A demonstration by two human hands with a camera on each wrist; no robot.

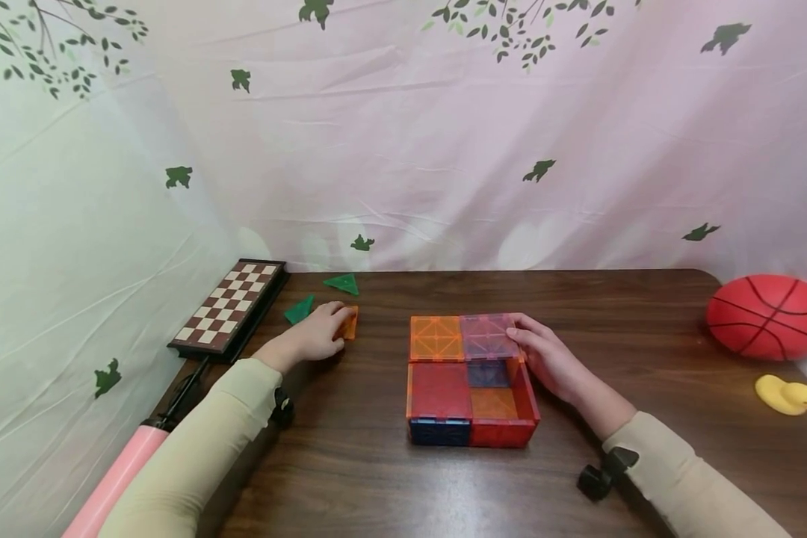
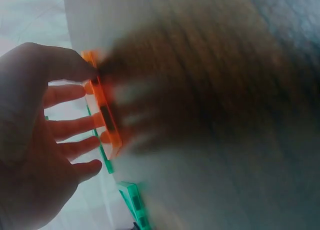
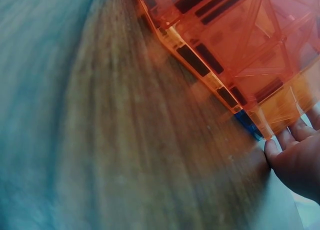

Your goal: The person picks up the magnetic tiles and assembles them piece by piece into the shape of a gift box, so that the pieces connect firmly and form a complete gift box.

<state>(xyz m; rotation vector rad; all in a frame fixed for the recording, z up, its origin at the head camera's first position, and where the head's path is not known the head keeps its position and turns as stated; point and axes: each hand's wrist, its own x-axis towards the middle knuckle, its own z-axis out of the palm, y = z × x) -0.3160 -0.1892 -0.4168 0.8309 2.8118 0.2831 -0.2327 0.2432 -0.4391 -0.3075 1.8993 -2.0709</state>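
My left hand [image 1: 319, 329] lies at the table's left and pinches a flat orange triangle tile [image 1: 350, 326]. The left wrist view shows the thumb and fingers of that hand [image 2: 90, 97] on either side of the orange tile [image 2: 106, 117], with a green tile [image 2: 134, 202] beside it. A low box of see-through magnetic tiles [image 1: 502, 433] stands mid-table, its far half covered by an orange square [image 1: 437, 338] and a purple square [image 1: 487, 336]. My right hand [image 1: 545, 355] holds the purple square's right edge, fingers along the box's right wall. The right wrist view shows the box [image 3: 235, 45] blurred, with fingertips [image 3: 295, 160] at its corner.
Two green triangle tiles [image 1: 300, 308] [image 1: 342, 283] lie past the left hand. A chessboard [image 1: 232, 302] and a pink pump [image 1: 117, 478] are at the left edge. A red basketball [image 1: 770, 315] and a yellow duck [image 1: 785, 394] sit far right. A draped sheet backs the dark wooden table [image 1: 376, 478].
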